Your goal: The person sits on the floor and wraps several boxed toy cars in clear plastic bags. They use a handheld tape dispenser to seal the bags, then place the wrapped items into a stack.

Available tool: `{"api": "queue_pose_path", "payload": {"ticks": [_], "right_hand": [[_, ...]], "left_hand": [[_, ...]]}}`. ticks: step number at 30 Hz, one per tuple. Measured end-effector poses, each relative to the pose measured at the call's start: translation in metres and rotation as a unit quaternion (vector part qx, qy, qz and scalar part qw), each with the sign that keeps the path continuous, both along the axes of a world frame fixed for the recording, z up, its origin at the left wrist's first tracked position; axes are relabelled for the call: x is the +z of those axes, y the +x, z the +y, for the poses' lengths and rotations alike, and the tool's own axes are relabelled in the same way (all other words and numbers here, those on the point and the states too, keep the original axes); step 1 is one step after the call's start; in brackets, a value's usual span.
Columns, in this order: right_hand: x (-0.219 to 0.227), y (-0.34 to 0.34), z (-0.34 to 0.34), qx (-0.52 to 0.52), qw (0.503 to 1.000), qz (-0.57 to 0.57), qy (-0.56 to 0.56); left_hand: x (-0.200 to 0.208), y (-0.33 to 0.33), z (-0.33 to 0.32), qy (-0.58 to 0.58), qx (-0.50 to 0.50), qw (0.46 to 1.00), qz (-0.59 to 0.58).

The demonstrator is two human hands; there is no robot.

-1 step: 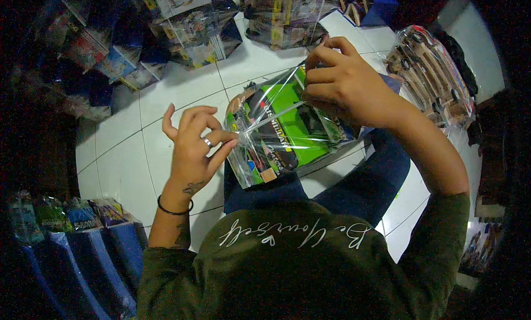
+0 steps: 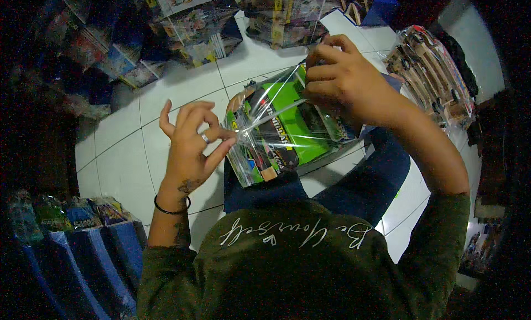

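A green and black printed item in clear plastic wrap (image 2: 301, 133) lies in front of me, over my lap and the tiled floor. At its left end, my left hand (image 2: 193, 134) pinches the plastic between thumb and forefinger, the other fingers raised. My right hand (image 2: 345, 79), fingers curled, is closed over the far right part of the wrap. Between the two hands runs a thin pale strip (image 2: 276, 112), stretched across the top of the package. What exactly the right fingertips grip is hidden behind the hand.
Stacks of plastic-wrapped printed packages (image 2: 188, 29) stand along the far side. A wrapped bundle of wooden toy vehicles (image 2: 428, 76) lies at the right. Blue packs with wrapped tops (image 2: 94, 248) stand at the lower left. A blue box (image 2: 368, 7) sits at the far right.
My left hand has shifted very slightly to the left. The right hand and the package look almost the same.
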State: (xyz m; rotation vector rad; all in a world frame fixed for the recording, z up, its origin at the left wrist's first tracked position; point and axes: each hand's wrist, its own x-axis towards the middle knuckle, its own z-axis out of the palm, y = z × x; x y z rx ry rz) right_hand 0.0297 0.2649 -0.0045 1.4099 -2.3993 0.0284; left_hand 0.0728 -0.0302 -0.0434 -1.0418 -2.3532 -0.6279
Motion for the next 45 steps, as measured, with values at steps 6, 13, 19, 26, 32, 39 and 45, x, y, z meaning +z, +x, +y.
{"api": "queue_pose_path", "payload": {"ticks": [6,13,19,26,32,39,45], "right_hand": [[0.018,-0.002,-0.001,0.006,0.999,-0.026,0.031],[0.019,0.006,-0.006,-0.01,0.999,0.032,0.029],[0.005,0.008,-0.007,0.029,0.994,0.072,0.072],[0.017,-0.009,0.025,0.008,0.992,-0.037,0.118],[0.066,0.007,0.044,-0.151,0.984,0.048,0.087],[0.011,0.012,0.006,-0.052,0.992,-0.024,0.117],[-0.002,0.042,-0.048,-0.088,0.993,-0.002,0.076]], "left_hand": [[0.002,-0.014,0.05,0.06,0.001,0.997,-0.046],[-0.003,-0.046,0.063,0.117,-0.089,0.961,-0.234],[0.002,-0.05,0.066,0.073,-0.106,0.939,-0.32],[-0.011,-0.022,0.066,0.027,-0.023,0.999,-0.024],[-0.027,-0.023,0.072,0.1,-0.014,0.994,-0.028],[-0.038,-0.01,0.041,0.098,0.027,0.995,-0.012],[-0.07,0.007,0.023,0.115,0.059,0.992,0.003]]}}
